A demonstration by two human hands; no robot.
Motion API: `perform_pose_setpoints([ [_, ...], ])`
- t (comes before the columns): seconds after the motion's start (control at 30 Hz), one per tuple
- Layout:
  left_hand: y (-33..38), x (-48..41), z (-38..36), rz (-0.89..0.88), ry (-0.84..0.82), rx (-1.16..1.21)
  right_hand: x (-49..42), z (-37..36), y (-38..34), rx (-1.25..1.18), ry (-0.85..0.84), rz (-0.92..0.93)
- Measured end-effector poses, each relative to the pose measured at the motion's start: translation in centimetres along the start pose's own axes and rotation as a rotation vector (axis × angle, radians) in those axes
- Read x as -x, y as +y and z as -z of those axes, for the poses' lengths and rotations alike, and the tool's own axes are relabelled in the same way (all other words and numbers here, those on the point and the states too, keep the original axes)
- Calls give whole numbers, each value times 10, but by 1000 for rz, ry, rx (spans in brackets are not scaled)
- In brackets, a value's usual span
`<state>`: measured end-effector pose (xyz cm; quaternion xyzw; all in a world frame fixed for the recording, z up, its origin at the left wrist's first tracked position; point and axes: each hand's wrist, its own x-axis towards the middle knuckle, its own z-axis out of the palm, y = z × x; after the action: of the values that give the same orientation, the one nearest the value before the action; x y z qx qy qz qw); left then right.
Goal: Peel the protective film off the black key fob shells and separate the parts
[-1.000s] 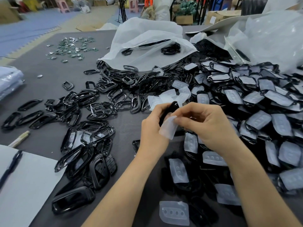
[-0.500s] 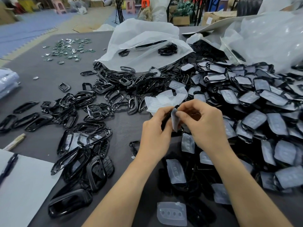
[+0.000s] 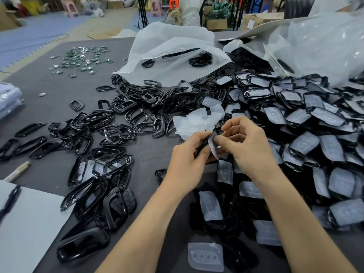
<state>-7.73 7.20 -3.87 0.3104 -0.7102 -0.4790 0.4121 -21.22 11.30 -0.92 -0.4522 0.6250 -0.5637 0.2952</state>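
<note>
The left hand (image 3: 185, 162) grips a black shell (image 3: 201, 148) above the counter (image 3: 151, 154); the right hand (image 3: 250, 150) pinches its clear film (image 3: 213, 146) between thumb and fingertips.

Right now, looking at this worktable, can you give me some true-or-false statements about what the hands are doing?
1. The left hand holds a black shell. True.
2. The right hand is empty. False: it pinches a film sheet at the shell.
3. The film-covered shells are piled on the person's left. False: they lie right; bare frames lie left.
4. A pen lies on white paper. True.
</note>
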Motion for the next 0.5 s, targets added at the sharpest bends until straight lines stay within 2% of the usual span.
perform_pose_setpoints([
  [0.1, 1, 0, 1, 76, -45, 118, 0, 1, 1, 24, -42, 8],
  [0.2, 5, 2, 3, 189, -94, 394, -1, 2, 1, 0, -67, 2],
  [0.27, 8, 3, 4, 221, -98, 478, 0, 3, 1, -6, -82, -8],
  [0.5, 8, 1, 1, 193, -46, 346, 2, 1, -1, -8, -113, 11],
])
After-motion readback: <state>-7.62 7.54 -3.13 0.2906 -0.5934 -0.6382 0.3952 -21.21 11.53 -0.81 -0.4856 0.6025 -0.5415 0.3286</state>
